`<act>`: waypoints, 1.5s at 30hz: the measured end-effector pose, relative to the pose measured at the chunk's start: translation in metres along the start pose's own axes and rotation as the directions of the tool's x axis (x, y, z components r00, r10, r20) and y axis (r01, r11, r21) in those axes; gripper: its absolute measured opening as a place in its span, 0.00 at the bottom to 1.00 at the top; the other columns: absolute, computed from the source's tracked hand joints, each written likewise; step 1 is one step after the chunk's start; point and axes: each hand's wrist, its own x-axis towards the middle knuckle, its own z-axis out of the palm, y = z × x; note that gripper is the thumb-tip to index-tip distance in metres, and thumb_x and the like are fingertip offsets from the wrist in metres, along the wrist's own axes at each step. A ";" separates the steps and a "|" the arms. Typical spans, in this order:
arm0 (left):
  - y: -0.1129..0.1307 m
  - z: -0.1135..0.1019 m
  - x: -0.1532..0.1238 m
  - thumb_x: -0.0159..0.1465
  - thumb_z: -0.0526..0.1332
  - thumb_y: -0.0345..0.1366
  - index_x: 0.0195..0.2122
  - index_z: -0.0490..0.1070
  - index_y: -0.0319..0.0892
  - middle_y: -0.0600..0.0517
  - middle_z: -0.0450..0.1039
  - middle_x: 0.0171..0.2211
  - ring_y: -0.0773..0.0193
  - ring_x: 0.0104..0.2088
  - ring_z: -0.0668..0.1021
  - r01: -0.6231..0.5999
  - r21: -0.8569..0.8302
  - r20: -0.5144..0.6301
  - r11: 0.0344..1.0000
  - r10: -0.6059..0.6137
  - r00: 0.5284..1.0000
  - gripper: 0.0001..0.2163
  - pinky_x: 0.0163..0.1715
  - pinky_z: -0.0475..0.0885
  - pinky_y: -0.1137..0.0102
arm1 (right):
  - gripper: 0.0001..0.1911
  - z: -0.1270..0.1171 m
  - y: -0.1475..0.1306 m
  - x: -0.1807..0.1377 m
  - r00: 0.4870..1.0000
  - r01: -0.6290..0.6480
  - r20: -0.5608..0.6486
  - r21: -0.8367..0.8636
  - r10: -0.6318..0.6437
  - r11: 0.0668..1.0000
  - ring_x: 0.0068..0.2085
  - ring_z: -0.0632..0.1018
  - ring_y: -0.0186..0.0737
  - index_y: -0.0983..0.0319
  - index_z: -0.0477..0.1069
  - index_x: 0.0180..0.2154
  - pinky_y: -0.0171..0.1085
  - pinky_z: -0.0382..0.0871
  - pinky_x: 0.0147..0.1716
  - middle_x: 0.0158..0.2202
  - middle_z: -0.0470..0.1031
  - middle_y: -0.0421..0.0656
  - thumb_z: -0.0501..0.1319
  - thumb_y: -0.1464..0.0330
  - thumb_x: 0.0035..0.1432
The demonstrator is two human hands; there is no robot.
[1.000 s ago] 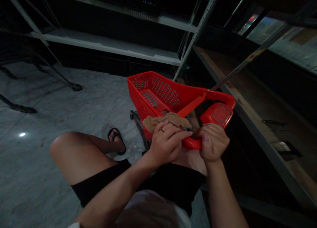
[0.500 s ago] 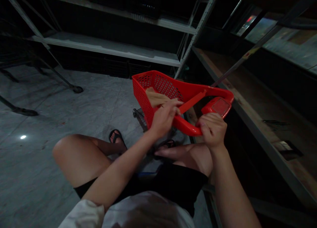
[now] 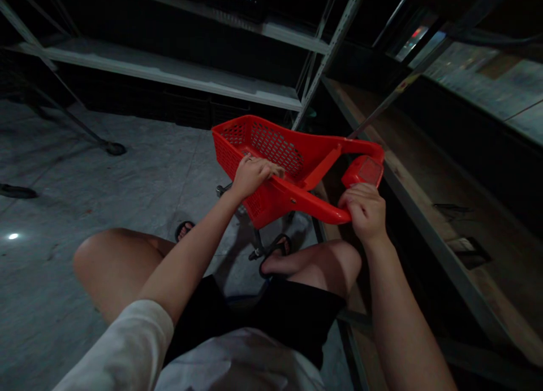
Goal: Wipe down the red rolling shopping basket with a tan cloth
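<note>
A red plastic shopping cart (image 3: 271, 201) with perforated basket walls stands on the floor in front of my knees. My left hand (image 3: 252, 176) is over the near rim of its basket, fingers curled on a tan cloth. Only a small piece of this cloth (image 3: 278, 171) shows past the fingers. My right hand (image 3: 365, 209) is wrapped round the near corner of the cart's red handle (image 3: 326, 210). Beside that hand is a boxy red part (image 3: 363, 171) with a dull square panel.
Grey metal shelving (image 3: 169, 74) stands behind the cart, with dark crates beneath it. A wooden ledge (image 3: 428, 232) runs along the right, crossed by a metal pole (image 3: 382, 105). A caster-footed leg (image 3: 112, 147) stands at left on the grey floor (image 3: 55, 289).
My left hand has moved left from inside the basket to its near rim, and the cloth is now mostly covered. My right hand keeps the handle. The whole view has shifted slightly.
</note>
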 end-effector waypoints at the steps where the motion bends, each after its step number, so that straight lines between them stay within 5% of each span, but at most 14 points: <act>1: 0.019 0.004 -0.007 0.77 0.50 0.35 0.44 0.78 0.45 0.51 0.83 0.48 0.58 0.52 0.79 0.001 -0.027 -0.032 1.000 -0.001 0.999 0.16 0.71 0.57 0.50 | 0.23 -0.002 0.003 0.004 0.999 -0.005 0.039 -0.011 0.005 1.000 0.30 0.76 0.43 0.57 0.66 0.19 0.46 0.69 0.43 0.21 0.74 0.41 0.49 0.68 0.67; 6: 0.135 0.027 -0.054 0.74 0.57 0.44 0.52 0.76 0.46 0.49 0.81 0.52 0.56 0.56 0.78 -0.069 -0.179 -0.301 0.981 0.013 0.954 0.13 0.70 0.57 0.52 | 0.24 -0.005 -0.024 0.013 0.972 -0.105 0.168 -0.315 0.164 0.943 0.28 0.77 0.44 0.59 0.71 0.20 0.42 0.67 0.33 0.24 0.78 0.48 0.50 0.65 0.68; 9: 0.156 0.034 -0.068 0.73 0.58 0.41 0.54 0.76 0.45 0.48 0.81 0.51 0.55 0.54 0.78 -0.142 -0.169 -0.326 0.975 0.080 0.942 0.13 0.65 0.63 0.54 | 0.25 -0.003 -0.051 0.003 0.960 -0.221 0.029 -0.531 0.279 0.818 0.22 0.73 0.42 0.60 0.72 0.19 0.41 0.56 0.25 0.20 0.75 0.48 0.53 0.64 0.68; 12: 0.117 0.031 -0.070 0.74 0.57 0.39 0.54 0.76 0.46 0.47 0.82 0.50 0.54 0.52 0.79 -0.129 -0.109 -0.252 0.986 0.098 0.963 0.13 0.61 0.67 0.55 | 0.28 -0.003 -0.059 -0.009 0.966 -0.232 -0.020 -0.499 0.257 0.835 0.21 0.73 0.39 0.60 0.71 0.17 0.40 0.54 0.25 0.18 0.75 0.46 0.52 0.63 0.69; 19: -0.062 -0.032 -0.046 0.74 0.58 0.36 0.51 0.77 0.42 0.49 0.82 0.48 0.52 0.51 0.78 0.157 0.036 -0.309 0.987 -0.139 0.941 0.11 0.69 0.59 0.43 | 0.28 0.004 -0.046 -0.001 0.956 -0.270 -0.012 -0.422 0.293 0.865 0.24 0.75 0.39 0.60 0.71 0.16 0.39 0.54 0.27 0.19 0.76 0.45 0.52 0.63 0.68; 22: -0.078 -0.047 -0.038 0.75 0.57 0.37 0.47 0.76 0.38 0.49 0.81 0.42 0.55 0.46 0.77 0.222 0.039 -0.347 0.974 -0.195 0.917 0.10 0.67 0.60 0.42 | 0.28 0.012 -0.045 0.010 0.945 -0.305 -0.030 -0.435 0.325 0.847 0.23 0.74 0.39 0.61 0.71 0.16 0.39 0.51 0.27 0.19 0.76 0.46 0.52 0.62 0.67; 25: -0.026 -0.025 -0.045 0.75 0.57 0.37 0.50 0.76 0.41 0.51 0.82 0.43 0.56 0.45 0.78 0.202 0.035 -0.345 0.979 -0.178 0.922 0.10 0.66 0.62 0.45 | 0.26 0.018 -0.041 0.017 0.939 -0.325 -0.052 -0.452 0.339 0.831 0.23 0.72 0.39 0.61 0.72 0.16 0.39 0.49 0.27 0.19 0.75 0.47 0.53 0.62 0.65; 27: 0.033 0.004 -0.056 0.77 0.55 0.37 0.54 0.75 0.45 0.50 0.82 0.48 0.55 0.50 0.79 0.137 0.016 -0.315 0.990 -0.125 0.941 0.12 0.65 0.64 0.51 | 0.26 0.018 -0.036 0.018 0.939 -0.326 -0.054 -0.452 0.340 0.830 0.23 0.72 0.40 0.60 0.71 0.16 0.40 0.50 0.27 0.19 0.75 0.47 0.54 0.62 0.65; 31: 0.139 0.043 -0.071 0.77 0.54 0.39 0.51 0.75 0.46 0.47 0.81 0.49 0.54 0.50 0.79 0.098 -0.089 -0.419 0.991 -0.127 0.899 0.11 0.61 0.68 0.54 | 0.26 0.011 -0.025 0.014 0.945 -0.311 -0.040 -0.411 0.324 0.857 0.24 0.74 0.42 0.58 0.65 0.15 0.40 0.54 0.28 0.17 0.71 0.45 0.53 0.62 0.65; 34: 0.156 0.044 -0.078 0.75 0.58 0.42 0.51 0.76 0.49 0.48 0.81 0.49 0.54 0.49 0.80 0.010 -0.034 -0.425 0.999 -0.024 0.905 0.09 0.60 0.68 0.55 | 0.25 0.006 -0.020 0.012 0.953 -0.295 -0.040 -0.345 0.300 0.891 0.25 0.75 0.42 0.57 0.62 0.15 0.40 0.59 0.29 0.17 0.70 0.44 0.53 0.62 0.66; 38: 0.079 0.019 -0.096 0.75 0.57 0.35 0.55 0.75 0.54 0.52 0.82 0.51 0.56 0.51 0.81 -0.054 0.092 -0.282 0.994 0.078 0.956 0.12 0.66 0.64 0.53 | 0.25 0.005 -0.016 0.014 0.956 -0.289 -0.040 -0.311 0.291 0.906 0.24 0.74 0.41 0.57 0.60 0.15 0.40 0.60 0.28 0.16 0.69 0.44 0.53 0.62 0.64; 41: -0.018 -0.028 -0.117 0.72 0.55 0.30 0.55 0.76 0.54 0.54 0.82 0.52 0.53 0.54 0.80 0.164 0.231 -0.339 0.959 -0.079 0.938 0.17 0.66 0.64 0.50 | 0.24 0.005 -0.013 0.015 0.949 -0.312 -0.051 -0.304 0.312 0.900 0.24 0.74 0.41 0.56 0.59 0.15 0.41 0.59 0.27 0.16 0.68 0.45 0.53 0.61 0.62; 45: -0.120 -0.105 -0.135 0.72 0.55 0.31 0.56 0.76 0.51 0.54 0.80 0.53 0.51 0.58 0.77 0.354 0.229 -0.417 0.907 -0.238 0.877 0.16 0.72 0.47 0.37 | 0.24 0.006 -0.011 0.014 0.948 -0.316 -0.057 -0.285 0.313 0.905 0.25 0.74 0.42 0.56 0.59 0.16 0.41 0.60 0.29 0.17 0.69 0.45 0.53 0.61 0.64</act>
